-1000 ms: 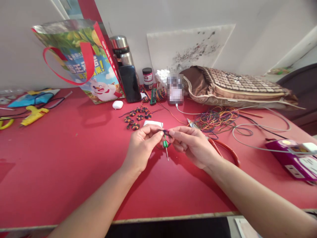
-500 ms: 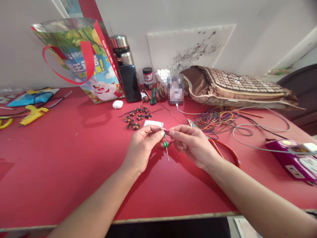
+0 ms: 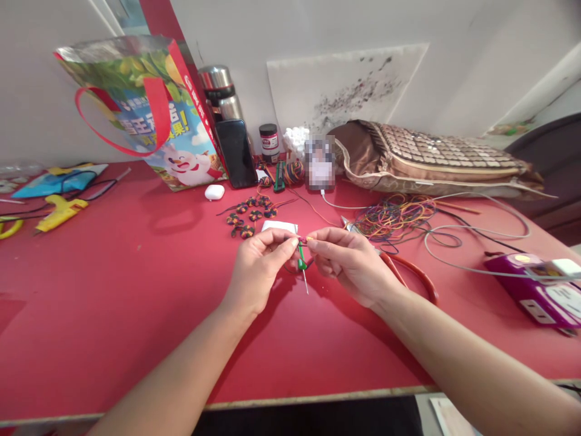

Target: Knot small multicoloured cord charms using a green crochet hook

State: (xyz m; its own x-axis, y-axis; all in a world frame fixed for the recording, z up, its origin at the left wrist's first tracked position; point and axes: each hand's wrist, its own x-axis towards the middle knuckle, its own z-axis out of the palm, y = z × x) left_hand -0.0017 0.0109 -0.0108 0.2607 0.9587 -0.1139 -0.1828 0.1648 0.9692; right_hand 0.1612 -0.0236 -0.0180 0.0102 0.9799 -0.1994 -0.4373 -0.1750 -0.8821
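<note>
Above the middle of the red table, my left hand (image 3: 267, 260) pinches a multicoloured cord (image 3: 302, 241) between thumb and forefinger. Facing it, my right hand (image 3: 347, 257) grips the same cord in a pinch, close to the left fingertips. Below the cord a small green-handled screwdriver-like tool (image 3: 302, 264) points its thin metal tip downward; I cannot tell whether it lies on the table or hangs from the fingers. Just beyond the hands are a white pad (image 3: 280, 227) and several knotted cord pieces (image 3: 255, 215). Pliers with orange handles (image 3: 415, 272) lie partly behind my right hand.
Right of centre spreads a tangle of coloured cord (image 3: 394, 218). A purple power strip (image 3: 526, 290) with a white cable sits at right. Along the back stand a shopping bag (image 3: 181, 121), a black phone (image 3: 236, 153) and a jar (image 3: 269, 144). A yellow glue gun (image 3: 61, 212) lies left.
The fingertips have shifted slightly apart, and a yellowish bit of cord now shows at my right fingertips. Both hands keep their pinch, and the view has moved slightly.
</note>
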